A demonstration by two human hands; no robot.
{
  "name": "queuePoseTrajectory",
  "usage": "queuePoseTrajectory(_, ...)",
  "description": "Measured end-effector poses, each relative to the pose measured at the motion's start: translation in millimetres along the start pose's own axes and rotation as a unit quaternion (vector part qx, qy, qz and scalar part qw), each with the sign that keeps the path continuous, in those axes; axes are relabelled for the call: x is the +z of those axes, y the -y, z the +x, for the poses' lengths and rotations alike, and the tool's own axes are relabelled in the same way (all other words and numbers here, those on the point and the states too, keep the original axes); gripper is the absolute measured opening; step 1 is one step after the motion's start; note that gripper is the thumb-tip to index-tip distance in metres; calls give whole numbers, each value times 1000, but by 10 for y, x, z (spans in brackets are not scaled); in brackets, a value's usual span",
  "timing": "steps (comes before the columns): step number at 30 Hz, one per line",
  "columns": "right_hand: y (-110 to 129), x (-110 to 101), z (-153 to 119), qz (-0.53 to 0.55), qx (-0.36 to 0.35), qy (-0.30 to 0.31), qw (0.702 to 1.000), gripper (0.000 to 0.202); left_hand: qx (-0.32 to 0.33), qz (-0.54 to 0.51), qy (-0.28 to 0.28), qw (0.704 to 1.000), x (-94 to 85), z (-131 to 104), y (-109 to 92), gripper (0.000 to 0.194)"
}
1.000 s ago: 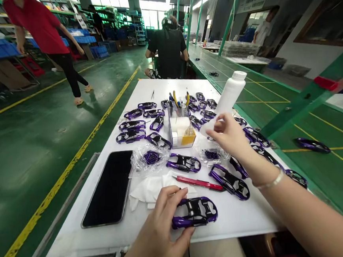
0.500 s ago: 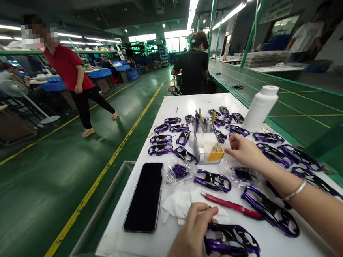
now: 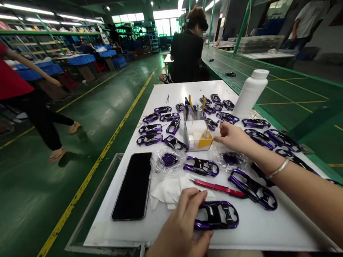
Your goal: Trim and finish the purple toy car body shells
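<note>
My left hand [image 3: 181, 228] grips one end of a purple-and-black car-shaped plastic frame [image 3: 218, 215] near the table's front edge, fingers on top and thumb below. My right hand [image 3: 233, 137] is at the right side of a clear plastic box [image 3: 200, 144], its fingertips pinched together; what they hold, if anything, is too small to make out. Inside the box are white material and a small jar, with yellow-handled tools [image 3: 190, 101] standing behind. A red pen-like tool [image 3: 219, 188] lies beyond the held frame, beside a crumpled white tissue [image 3: 169, 192].
Several similar frames [image 3: 150, 139] lie across the white table [image 3: 103, 239]. A black phone [image 3: 133, 187] is at the left, near plastic-wrapped purple parts [image 3: 169, 159]. A white bottle [image 3: 250, 94] stands back right. A person in black [image 3: 186, 56] sits ahead; one in red [image 3: 0, 70] is at left.
The view has shifted, so the table sits a little higher and further left. The person in red has come nearer on the left. Both hands keep nearly the same places.
</note>
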State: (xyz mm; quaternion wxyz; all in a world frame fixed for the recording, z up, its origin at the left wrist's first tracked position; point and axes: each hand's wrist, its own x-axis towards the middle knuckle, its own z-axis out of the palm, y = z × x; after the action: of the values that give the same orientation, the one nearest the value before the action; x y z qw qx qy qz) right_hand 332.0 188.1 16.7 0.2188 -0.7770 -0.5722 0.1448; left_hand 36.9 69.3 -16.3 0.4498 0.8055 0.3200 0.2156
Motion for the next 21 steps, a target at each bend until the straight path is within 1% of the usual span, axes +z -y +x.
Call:
queuePoseTrajectory(2, 21, -115, -81, -2, -3, -18, 1000, 34, 3, -26, -20, 999, -46, -2, -10, 74)
queuePoseTrajectory(3, 29, -199, -166, -1, -5, -36, 999, 42, 8, -57, -46, 997, -76, 1, -30, 67)
queuePoseTrajectory(5, 51, -392, -443, 2, -10, -90, 996, 60, 11, -156, -113, 981, -139, 19, -108, 40)
queuePoseTrajectory(6, 67, -482, -632, 5, -15, -122, 992, 62, 5, -220, -143, 965, -168, 35, -163, 26)
queuePoseTrajectory(7, 88, -555, -845, 10, -24, -155, 988, 56, -8, -285, -155, 946, -190, 54, -226, 19)
queuePoseTrajectory(8, 116, -603, -1068, 22, -51, -188, 981, 44, -24, -345, -152, 926, -204, 74, -292, 14)
queuePoseTrajectory(9, 149, -625, -1287, 46, -130, -215, 967, 31, -42, -403, -136, 904, -211, 93, -359, 10)
queuePoseTrajectory(10, 187, -620, -1488, 73, -224, -187, 954, 23, -63, -456, -112, 881, -210, 108, -424, 6)
queuePoseTrajectory(11, 229, -593, -1659, 102, -287, -138, 943, 18, -85, -504, -88, 855, -204, 119, -484, 5)
queuePoseTrajectory(12, 270, -553, -1792, 123, -332, -103, 930, 15, -106, -546, -61, 829, -195, 122, -539, 8)
queuePoseTrajectory(13, 309, -505, -1886, 140, -363, -70, 919, 15, -128, -580, -34, 804, -186, 118, -587, 13)
queuePoseTrajectory(14, 341, -459, -1942, 156, -379, -47, 911, 15, -146, -606, -8, 782, -178, 106, -630, 20)
queuePoseTrajectory(15, 364, -418, -1969, 170, -386, -33, 906, 16, -162, -619, 18, 768, -174, 89, -667, 27)
queuePoseTrajectory(16, 379, -387, -1974, 182, -389, -24, 903, 17, -177, -622, 41, 761, -172, 69, -698, 32)
queuePoseTrajectory(18, 388, -358, -1958, 207, -389, -7, 898, 17, -204, -610, 69, 763, -173, 28, -749, 37)
queuePoseTrajectory(21, 384, -368, -1959, 229, -373, 29, 899, 11, -226, -566, 63, 790, -159, -13, -800, 32)
